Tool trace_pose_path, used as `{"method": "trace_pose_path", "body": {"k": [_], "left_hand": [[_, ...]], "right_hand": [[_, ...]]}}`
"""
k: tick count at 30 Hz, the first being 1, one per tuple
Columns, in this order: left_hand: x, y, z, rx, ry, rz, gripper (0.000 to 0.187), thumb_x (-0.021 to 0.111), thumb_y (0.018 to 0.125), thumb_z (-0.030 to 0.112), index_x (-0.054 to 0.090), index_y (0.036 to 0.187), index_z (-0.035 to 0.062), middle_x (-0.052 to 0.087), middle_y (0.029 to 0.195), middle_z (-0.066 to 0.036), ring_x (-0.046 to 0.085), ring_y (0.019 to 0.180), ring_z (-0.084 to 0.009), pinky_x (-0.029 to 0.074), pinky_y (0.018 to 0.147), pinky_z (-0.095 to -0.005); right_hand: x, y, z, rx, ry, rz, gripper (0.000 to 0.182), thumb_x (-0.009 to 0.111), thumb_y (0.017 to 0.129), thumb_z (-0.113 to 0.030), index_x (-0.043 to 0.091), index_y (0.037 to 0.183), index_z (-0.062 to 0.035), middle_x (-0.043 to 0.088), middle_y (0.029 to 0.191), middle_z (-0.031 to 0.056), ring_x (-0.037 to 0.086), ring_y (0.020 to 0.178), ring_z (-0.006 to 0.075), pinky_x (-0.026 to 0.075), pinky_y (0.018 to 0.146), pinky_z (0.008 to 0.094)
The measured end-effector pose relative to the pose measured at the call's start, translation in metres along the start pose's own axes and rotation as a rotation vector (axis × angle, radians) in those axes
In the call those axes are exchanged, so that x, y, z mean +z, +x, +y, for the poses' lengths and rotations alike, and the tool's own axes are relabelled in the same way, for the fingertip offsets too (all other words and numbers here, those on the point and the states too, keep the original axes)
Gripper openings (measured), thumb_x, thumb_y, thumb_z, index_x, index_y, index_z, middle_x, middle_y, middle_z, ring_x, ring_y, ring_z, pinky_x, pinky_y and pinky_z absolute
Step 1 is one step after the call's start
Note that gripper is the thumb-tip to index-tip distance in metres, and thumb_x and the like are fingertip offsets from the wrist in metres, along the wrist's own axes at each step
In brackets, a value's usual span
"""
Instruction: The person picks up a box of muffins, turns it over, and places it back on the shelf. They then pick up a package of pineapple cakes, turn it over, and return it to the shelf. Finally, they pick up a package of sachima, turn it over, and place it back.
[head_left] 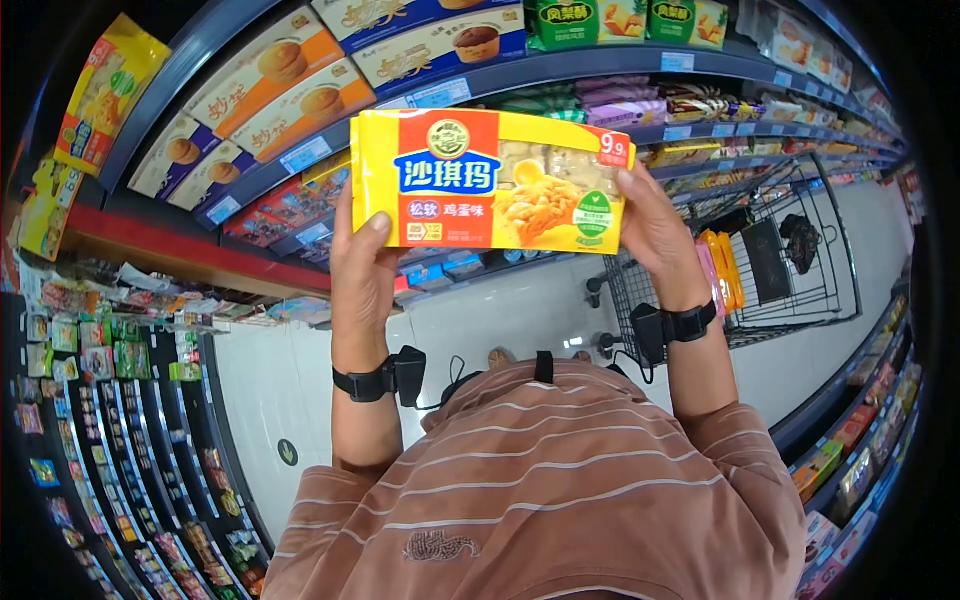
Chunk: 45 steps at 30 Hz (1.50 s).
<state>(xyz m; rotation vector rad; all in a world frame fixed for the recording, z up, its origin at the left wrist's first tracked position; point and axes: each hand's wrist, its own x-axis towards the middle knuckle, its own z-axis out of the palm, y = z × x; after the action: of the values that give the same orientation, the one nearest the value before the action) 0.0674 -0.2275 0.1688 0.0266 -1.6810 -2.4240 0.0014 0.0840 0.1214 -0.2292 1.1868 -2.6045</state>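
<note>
Between my two hands I hold a yellow and red pack of sachima (540, 215), its printed front facing me and a 9.9 price mark in its upper right corner. My left hand (362, 265) grips the left end, with the thumb on the front and the other fingers hidden behind. At the right end, my right hand (655, 225) is closed on the pack's edge, its thumb near the price mark. Black straps with small boxes circle both wrists. The pack is raised in front of a shelf of boxed cakes (285, 80).
A wire shopping cart (815, 290) stands to the right, with orange and pink packs (728, 270) and a dark box (765, 260) in it. Shelves of snacks (130, 430) line the lower left, and more goods (855, 430) the right. Pale tiled floor (480, 320) lies below me.
</note>
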Motion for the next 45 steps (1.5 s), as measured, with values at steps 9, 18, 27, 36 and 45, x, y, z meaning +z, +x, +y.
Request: {"method": "trace_pose_path", "body": {"k": [9, 18, 27, 36, 45], "left_hand": [[-0.035, 0.003, -0.009, 0.0, -0.16, -0.061, 0.069, 0.065, 0.096, 0.024, 0.031, 0.152, 0.0023, 0.053, 0.141, -0.014, 0.054, 0.131, -0.0245, 0.045, 0.11, -0.0417], [-0.078, 0.007, -0.023, 0.065, -0.301, -0.104, 0.081, 0.077, 0.089, 0.042, 0.037, 0.15, 0.007, 0.054, 0.144, -0.008, 0.052, 0.133, -0.0221, 0.042, 0.112, -0.0408], [-0.114, 0.012, -0.021, 0.072, -0.382, -0.119, 0.074, 0.082, 0.085, 0.034, 0.047, 0.144, 0.008, 0.059, 0.14, -0.007, 0.055, 0.131, -0.0217, 0.043, 0.112, -0.0418], [-0.111, 0.018, 0.007, 0.015, -0.026, -0.091, 0.092, 0.082, 0.084, 0.031, 0.031, 0.155, 0.0025, 0.051, 0.146, -0.011, 0.048, 0.136, -0.0228, 0.04, 0.112, -0.036], [-0.065, 0.013, 0.026, 0.003, 0.202, -0.353, 0.095, 0.083, 0.08, 0.012, 0.028, 0.157, 0.0006, 0.038, 0.154, -0.018, 0.04, 0.143, -0.0248, 0.033, 0.116, -0.0345]], "right_hand": [[0.016, -0.004, 0.01, 0.044, -0.22, -0.023, 0.074, 0.076, 0.086, -0.022, 0.041, 0.148, -0.0026, 0.057, 0.139, 0.0087, 0.055, 0.128, 0.0185, 0.046, 0.106, 0.0343], [0.063, -0.018, 0.01, 0.043, -0.455, -0.05, 0.087, 0.079, 0.079, -0.015, 0.033, 0.152, -0.0015, 0.052, 0.143, 0.0108, 0.051, 0.133, 0.0203, 0.039, 0.112, 0.0339], [0.075, -0.009, 0.027, 0.057, -0.558, -0.044, 0.09, 0.08, 0.076, -0.016, 0.034, 0.151, -0.0023, 0.055, 0.139, 0.0093, 0.052, 0.131, 0.0193, 0.04, 0.111, 0.0335], [0.049, 0.012, 0.065, 0.088, -0.336, -0.046, 0.082, 0.075, 0.08, -0.012, 0.035, 0.151, -0.0029, 0.054, 0.141, 0.0092, 0.05, 0.133, 0.0207, 0.036, 0.114, 0.037], [0.004, 0.022, 0.114, 0.198, 0.201, -0.088, 0.067, 0.064, 0.083, -0.008, 0.042, 0.147, 0.0008, 0.051, 0.147, 0.0149, 0.046, 0.139, 0.0282, 0.031, 0.119, 0.0463]]}}
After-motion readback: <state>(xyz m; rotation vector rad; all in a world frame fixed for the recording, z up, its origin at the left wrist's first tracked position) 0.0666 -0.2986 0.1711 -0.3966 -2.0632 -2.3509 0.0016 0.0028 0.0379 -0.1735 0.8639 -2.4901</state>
